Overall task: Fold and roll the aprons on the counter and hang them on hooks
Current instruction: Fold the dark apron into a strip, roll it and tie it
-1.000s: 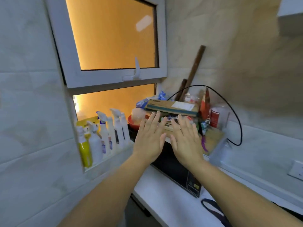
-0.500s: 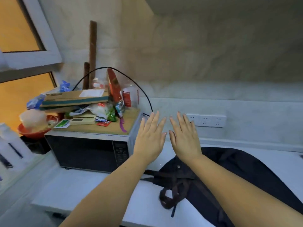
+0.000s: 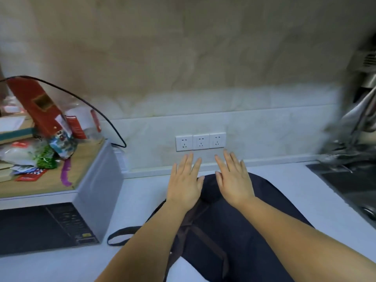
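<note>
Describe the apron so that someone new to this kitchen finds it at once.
Start at the white counter that runs between the microwave on the left and the sink on the right. Below the three wall sockets lies the apron: the only dark navy cloth there, with brown straps trailing left.

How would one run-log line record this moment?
left hand: open, holds nothing | right hand: open, holds nothing | apron: dark, lying loose on counter | phase: folding not begun

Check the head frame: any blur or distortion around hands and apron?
Head view: left hand and right hand fairly sharp, dark apron too; right edge by the sink smeared with blur; wide-angle bows the wall lines; soft light, no glare.
</note>
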The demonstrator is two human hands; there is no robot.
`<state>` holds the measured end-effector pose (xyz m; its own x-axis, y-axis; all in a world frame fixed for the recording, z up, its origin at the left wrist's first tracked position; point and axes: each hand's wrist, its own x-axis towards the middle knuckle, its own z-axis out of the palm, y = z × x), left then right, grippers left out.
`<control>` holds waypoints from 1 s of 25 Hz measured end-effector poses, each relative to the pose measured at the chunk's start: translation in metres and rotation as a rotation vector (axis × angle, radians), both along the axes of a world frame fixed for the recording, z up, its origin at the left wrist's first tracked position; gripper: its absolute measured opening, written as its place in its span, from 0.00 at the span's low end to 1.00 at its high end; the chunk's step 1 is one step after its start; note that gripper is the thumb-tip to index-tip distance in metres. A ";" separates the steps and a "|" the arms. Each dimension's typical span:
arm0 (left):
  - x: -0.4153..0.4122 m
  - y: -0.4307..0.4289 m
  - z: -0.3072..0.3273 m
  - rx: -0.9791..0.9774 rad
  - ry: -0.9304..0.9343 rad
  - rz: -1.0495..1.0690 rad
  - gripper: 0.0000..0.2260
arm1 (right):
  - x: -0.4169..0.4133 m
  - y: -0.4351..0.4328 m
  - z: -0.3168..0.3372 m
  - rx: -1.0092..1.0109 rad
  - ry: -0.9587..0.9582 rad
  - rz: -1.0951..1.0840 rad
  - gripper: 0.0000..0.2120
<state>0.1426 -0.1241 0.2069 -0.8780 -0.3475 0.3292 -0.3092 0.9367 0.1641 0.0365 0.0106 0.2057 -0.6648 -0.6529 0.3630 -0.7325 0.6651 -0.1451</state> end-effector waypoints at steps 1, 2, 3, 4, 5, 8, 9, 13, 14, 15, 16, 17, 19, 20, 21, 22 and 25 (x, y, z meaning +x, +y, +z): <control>-0.009 0.002 -0.006 0.008 -0.025 -0.004 0.25 | -0.008 0.004 -0.008 0.024 -0.036 -0.013 0.24; -0.017 0.003 -0.013 0.015 -0.063 -0.013 0.25 | -0.015 0.008 -0.015 0.048 -0.077 -0.031 0.24; -0.025 0.006 -0.021 0.030 -0.116 -0.030 0.25 | -0.022 0.014 -0.024 0.075 -0.124 -0.063 0.25; -0.031 0.007 -0.030 0.042 -0.173 -0.050 0.25 | -0.028 0.019 -0.034 0.097 -0.170 -0.102 0.25; -0.037 0.007 -0.039 0.048 -0.225 -0.071 0.26 | -0.033 0.024 -0.043 0.116 -0.212 -0.150 0.26; -0.056 0.007 -0.067 0.055 -0.371 -0.158 0.26 | -0.037 0.039 -0.067 0.161 -0.366 -0.282 0.27; -0.061 0.007 -0.074 0.056 -0.402 -0.176 0.27 | -0.036 0.042 -0.074 0.176 -0.410 -0.308 0.28; -0.083 0.021 -0.100 0.100 -0.481 -0.264 0.27 | -0.033 0.064 -0.095 0.238 -0.560 -0.398 0.28; -0.086 0.027 -0.106 0.120 -0.496 -0.289 0.27 | -0.033 0.068 -0.098 0.254 -0.594 -0.412 0.28; -0.089 0.031 -0.111 0.135 -0.515 -0.312 0.28 | -0.033 0.071 -0.102 0.268 -0.626 -0.426 0.28; -0.092 0.035 -0.117 0.146 -0.539 -0.331 0.28 | -0.036 0.075 -0.105 0.279 -0.649 -0.440 0.28; -0.095 0.037 -0.123 0.161 -0.567 -0.343 0.28 | -0.039 0.078 -0.109 0.286 -0.671 -0.450 0.27; -0.095 0.040 -0.138 0.192 -0.645 -0.340 0.28 | -0.045 0.082 -0.119 0.315 -0.729 -0.454 0.27; -0.094 0.040 -0.147 0.205 -0.680 -0.322 0.29 | -0.049 0.082 -0.126 0.341 -0.755 -0.441 0.27; -0.093 0.040 -0.155 0.220 -0.709 -0.305 0.29 | -0.052 0.082 -0.132 0.366 -0.780 -0.427 0.28; -0.094 0.041 -0.164 0.243 -0.732 -0.283 0.29 | -0.058 0.082 -0.138 0.388 -0.802 -0.407 0.28; -0.107 0.047 -0.184 0.286 -0.755 -0.198 0.29 | -0.082 0.077 -0.156 0.476 -0.803 -0.336 0.28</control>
<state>0.0357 -0.0770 0.0228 -0.8811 -0.1445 -0.4503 -0.2656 0.9390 0.2184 -0.0451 0.0876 0.0499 -0.7758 -0.3459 -0.5278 -0.2961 0.9381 -0.1796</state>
